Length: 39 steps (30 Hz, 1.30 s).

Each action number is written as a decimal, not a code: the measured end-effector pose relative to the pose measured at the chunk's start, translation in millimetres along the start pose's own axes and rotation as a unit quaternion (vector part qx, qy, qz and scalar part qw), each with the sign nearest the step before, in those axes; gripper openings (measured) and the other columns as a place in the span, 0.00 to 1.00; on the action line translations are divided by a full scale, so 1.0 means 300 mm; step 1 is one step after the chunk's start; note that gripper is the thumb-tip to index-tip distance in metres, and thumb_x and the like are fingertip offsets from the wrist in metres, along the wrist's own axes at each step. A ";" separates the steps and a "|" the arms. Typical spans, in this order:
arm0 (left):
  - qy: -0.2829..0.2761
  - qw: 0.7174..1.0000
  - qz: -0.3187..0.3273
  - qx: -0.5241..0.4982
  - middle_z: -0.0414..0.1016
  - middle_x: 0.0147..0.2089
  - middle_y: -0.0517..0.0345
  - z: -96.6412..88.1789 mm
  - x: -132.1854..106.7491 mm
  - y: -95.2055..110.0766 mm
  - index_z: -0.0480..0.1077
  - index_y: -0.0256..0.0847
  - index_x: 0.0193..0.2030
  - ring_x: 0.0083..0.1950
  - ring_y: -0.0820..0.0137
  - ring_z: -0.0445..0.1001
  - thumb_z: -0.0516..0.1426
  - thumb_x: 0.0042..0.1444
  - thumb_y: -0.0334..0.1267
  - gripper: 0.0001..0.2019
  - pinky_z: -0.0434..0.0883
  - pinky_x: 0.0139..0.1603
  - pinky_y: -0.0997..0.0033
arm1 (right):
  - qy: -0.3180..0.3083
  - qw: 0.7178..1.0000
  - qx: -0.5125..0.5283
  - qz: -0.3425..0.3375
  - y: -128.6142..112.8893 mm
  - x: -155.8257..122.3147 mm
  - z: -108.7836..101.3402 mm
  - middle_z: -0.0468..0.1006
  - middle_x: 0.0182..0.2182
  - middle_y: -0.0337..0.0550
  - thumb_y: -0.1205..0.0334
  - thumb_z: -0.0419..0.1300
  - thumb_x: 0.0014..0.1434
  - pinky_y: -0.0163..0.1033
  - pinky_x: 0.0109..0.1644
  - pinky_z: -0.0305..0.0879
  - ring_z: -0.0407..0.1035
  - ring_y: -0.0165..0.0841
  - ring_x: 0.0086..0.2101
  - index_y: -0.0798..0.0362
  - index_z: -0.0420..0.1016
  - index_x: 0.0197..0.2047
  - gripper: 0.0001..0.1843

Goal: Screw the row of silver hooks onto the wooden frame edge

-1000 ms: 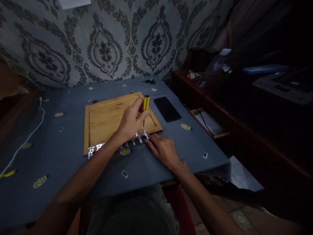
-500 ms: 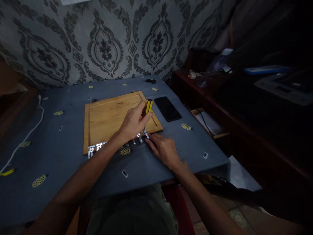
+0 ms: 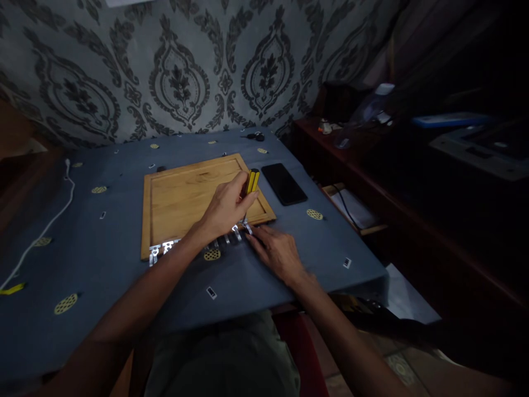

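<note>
Left hand (image 3: 225, 208) gripping one screwdriver (image 3: 253, 181); right hand (image 3: 278, 251) half-curled, grip unclear, at one metal clip (image 3: 247, 226); one board (image 3: 182, 198)

Two hands are in view, one left hand (image 3: 225, 204) and one right hand (image 3: 278, 252). There is one yellow-and-black screwdriver (image 3: 252, 181) and one wooden board (image 3: 182, 198). At least six silvery metal pieces (image 3: 236, 233) show, two to the left of a forearm and four to its right; that forearm may cover others, so their full number cannot be told. One table (image 3: 248, 286) carries one phone (image 3: 284, 184), one white cable (image 3: 61, 210), one yellow strip (image 3: 12, 289) and nine visible yellow dotted ovals (image 3: 314, 214). Beyond are one bottle (image 3: 374, 105) and one open drawer (image 3: 374, 227).
</note>
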<state>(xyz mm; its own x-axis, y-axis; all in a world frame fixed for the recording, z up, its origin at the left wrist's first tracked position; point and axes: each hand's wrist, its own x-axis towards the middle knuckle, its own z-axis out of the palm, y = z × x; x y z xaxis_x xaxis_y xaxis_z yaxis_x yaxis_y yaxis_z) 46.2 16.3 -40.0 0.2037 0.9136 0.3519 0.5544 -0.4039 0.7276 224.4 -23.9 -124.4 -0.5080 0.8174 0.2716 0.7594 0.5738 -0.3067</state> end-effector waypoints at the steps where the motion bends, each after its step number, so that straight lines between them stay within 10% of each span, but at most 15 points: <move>1: -0.002 1.000 0.001 0.001 0.67 0.30 0.62 -0.002 -0.001 0.002 0.58 0.43 0.35 0.32 0.72 0.69 0.57 0.63 0.33 0.10 0.66 0.32 0.72 | -0.001 1.000 0.000 0.001 0.000 0.000 0.001 0.84 0.35 0.47 0.53 0.48 0.76 0.36 0.34 0.61 0.79 0.36 0.36 0.52 0.80 0.56 0.22; 39: -0.036 0.999 -0.002 0.002 0.78 0.37 0.57 -0.067 -0.031 -0.016 0.69 0.39 0.41 0.37 0.68 0.77 0.60 0.60 0.34 0.04 0.73 0.40 0.68 | -0.009 1.000 0.006 0.008 -0.007 0.000 -0.007 0.83 0.36 0.47 0.54 0.48 0.76 0.35 0.35 0.60 0.77 0.35 0.35 0.51 0.81 0.54 0.22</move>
<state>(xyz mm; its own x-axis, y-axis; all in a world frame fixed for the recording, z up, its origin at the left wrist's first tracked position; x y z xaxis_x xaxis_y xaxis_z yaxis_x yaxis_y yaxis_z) 25.6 8.6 -35.0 0.2590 0.9163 0.3055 0.5585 -0.4001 0.7266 223.8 -25.1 -121.8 -0.5041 0.8267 0.2499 0.7621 0.5619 -0.3217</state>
